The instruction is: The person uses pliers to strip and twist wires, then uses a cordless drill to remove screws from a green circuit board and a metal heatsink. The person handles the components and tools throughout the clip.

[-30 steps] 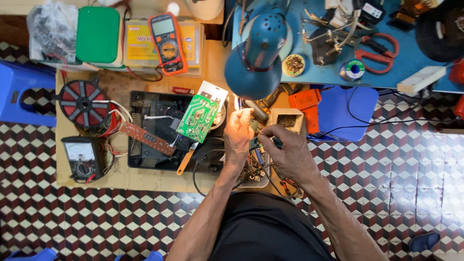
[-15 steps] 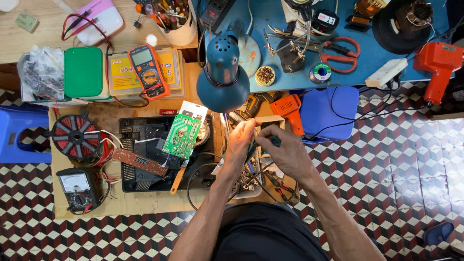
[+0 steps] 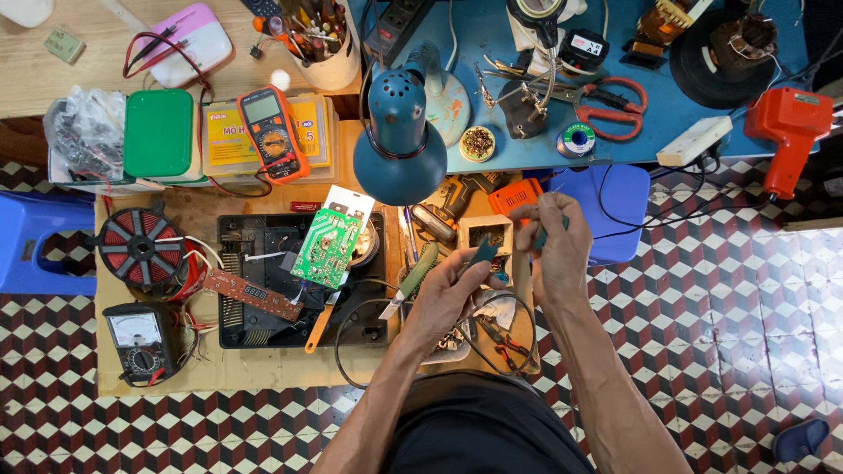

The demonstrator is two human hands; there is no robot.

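Nearest to us, our left hand (image 3: pixel 448 294) has its fingers pinched around a small teal tool (image 3: pixel 481 254) over the right edge of the cardboard sheet (image 3: pixel 263 369), and our right hand (image 3: pixel 553 250) is curled shut around a thin teal handle just beside it. Further out sits the green circuit board (image 3: pixel 327 248) on the black appliance base (image 3: pixel 263 290), then the blue desk lamp (image 3: pixel 399 140) and orange multimeter (image 3: pixel 272 132) by the far edge.
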